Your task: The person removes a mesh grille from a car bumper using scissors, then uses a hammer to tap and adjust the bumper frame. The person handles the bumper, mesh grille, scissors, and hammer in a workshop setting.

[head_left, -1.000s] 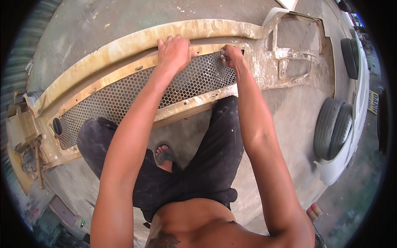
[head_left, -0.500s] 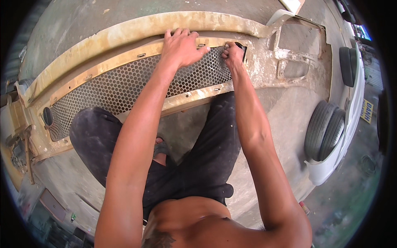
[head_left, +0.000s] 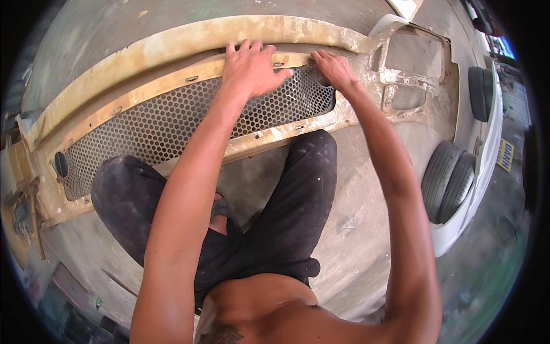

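Observation:
A long honeycomb mesh grille (head_left: 143,127) sits in the opening of a tan, worn vehicle bumper (head_left: 246,33) on the floor before me. My left hand (head_left: 249,70) lies on the opening's upper rim, fingers spread over the edge and thumb stretched out over the mesh. At the right end of the grille, my right hand (head_left: 337,70) rests palm down, fingers stretched onto the same rim; its thumb is hidden. Under that palm a dark round part of the mesh corner shows in part. Small slotted openings run along the rim.
Two pairs of black tyres (head_left: 450,180) stand at the right beside a long white panel (head_left: 492,149). The bumper's right end has open cut-outs (head_left: 408,96). My bent legs in dark trousers (head_left: 309,166) flank the near rim. A hammer-like tool (head_left: 37,223) lies far left.
My right hand has opened from a closed grip at the mesh's right corner and now lies over the upper rim. The mesh's right end sits further right. My left hand stays almost in place.

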Demonstrator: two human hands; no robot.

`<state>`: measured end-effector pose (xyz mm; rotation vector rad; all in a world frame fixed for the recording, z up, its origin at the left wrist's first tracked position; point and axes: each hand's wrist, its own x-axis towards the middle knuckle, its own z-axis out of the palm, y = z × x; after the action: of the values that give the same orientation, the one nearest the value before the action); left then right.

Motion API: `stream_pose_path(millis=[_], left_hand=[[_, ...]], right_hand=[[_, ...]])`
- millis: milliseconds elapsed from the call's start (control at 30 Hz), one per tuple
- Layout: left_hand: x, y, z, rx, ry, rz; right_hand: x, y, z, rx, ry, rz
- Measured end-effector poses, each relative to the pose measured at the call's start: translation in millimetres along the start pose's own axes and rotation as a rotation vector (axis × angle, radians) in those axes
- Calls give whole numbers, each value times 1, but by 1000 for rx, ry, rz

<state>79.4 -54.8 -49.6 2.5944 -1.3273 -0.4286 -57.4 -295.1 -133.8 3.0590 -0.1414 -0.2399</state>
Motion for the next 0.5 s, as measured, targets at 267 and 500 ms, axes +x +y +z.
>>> stream_pose_path(millis=[267, 500], left_hand=[[2, -3, -1, 3, -54, 7], [-6, -2, -4, -121, 16, -1]], right_hand=[[22, -6, -14, -253, -118, -221], [17, -7, -12, -266, -96, -258]])
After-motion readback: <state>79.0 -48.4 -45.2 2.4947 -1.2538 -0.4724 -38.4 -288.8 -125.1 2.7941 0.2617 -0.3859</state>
